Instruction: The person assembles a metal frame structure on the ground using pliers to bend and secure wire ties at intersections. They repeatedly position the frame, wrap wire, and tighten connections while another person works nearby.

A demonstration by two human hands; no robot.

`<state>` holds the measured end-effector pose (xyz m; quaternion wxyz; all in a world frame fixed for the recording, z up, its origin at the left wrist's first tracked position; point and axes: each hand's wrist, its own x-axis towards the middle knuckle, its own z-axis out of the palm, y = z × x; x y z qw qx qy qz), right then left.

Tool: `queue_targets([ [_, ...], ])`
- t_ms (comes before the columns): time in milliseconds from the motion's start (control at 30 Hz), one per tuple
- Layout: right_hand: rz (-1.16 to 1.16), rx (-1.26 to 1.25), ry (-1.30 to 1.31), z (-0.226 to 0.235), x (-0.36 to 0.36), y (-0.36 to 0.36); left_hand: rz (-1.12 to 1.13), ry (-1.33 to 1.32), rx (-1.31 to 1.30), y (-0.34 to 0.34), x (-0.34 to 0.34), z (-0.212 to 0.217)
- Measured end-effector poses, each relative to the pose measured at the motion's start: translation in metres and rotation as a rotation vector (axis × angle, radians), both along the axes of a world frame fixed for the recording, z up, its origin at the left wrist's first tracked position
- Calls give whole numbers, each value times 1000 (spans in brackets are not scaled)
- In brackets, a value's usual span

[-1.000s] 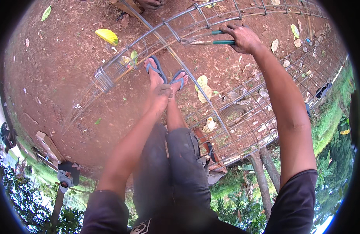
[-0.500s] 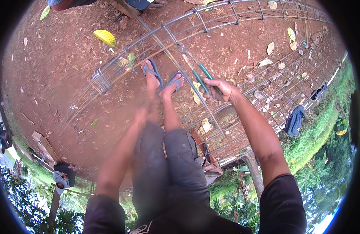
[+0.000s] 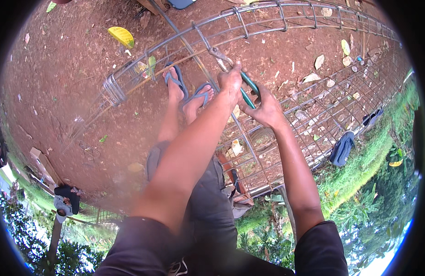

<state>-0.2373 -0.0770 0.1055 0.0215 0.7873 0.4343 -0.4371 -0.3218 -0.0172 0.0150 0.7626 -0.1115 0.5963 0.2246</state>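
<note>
A pair of pincers (image 3: 250, 83) with green handles has its dark metal jaws at a corner of the long rebar cage (image 3: 263, 31). My right hand (image 3: 269, 109) is closed round the green handles, which stand a little apart. Just behind the jaws, my left hand (image 3: 230, 81) is closed on the pincers' neck; its fingertips are partly hidden. Beneath the jaws, a straight steel bar (image 3: 194, 51) crosses the cage and runs down toward my right side. A bundle of stirrup rings (image 3: 114, 91) sits near the cage's left end.
A rebar mesh (image 3: 309, 124) spreads at the right, with a dark blue bag (image 3: 343, 148) at its grassy edge. My sandalled feet (image 3: 196, 97) stand on red soil beside the cage. A person (image 3: 66, 202) sits far off at lower left.
My left hand has come from over my legs up and right to the pincers, closing near their jaws. My right hand keeps its hold on the handles.
</note>
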Motion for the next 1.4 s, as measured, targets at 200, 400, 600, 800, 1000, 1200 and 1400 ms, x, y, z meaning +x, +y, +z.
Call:
queue_targets([
  [200, 410, -27, -410, -27, 30, 18, -110, 132, -13, 16, 33, -2],
  [400, 487, 53, -173, -54, 81, 45, -492, -63, 188, 20, 6, 7],
  [600, 504, 23, -132, -68, 100, 48, -647, -87, 114, 5, -2, 4],
  [800, 344, -167, -5, -8, 51, 53, -582, -172, 120, -13, -53, 10],
  [1000, -965, -619, 1388, -34, 12, -27, -240, -363, 12, -9, -39, 10],
  [1200, -420, -372, 576, -7, -17, 0, -146, -65, -83, -2, -23, -1],
  [1400, 16, -66, -286, -14, -57, -14, -377, 192, -66, -1, -5, 7],
])
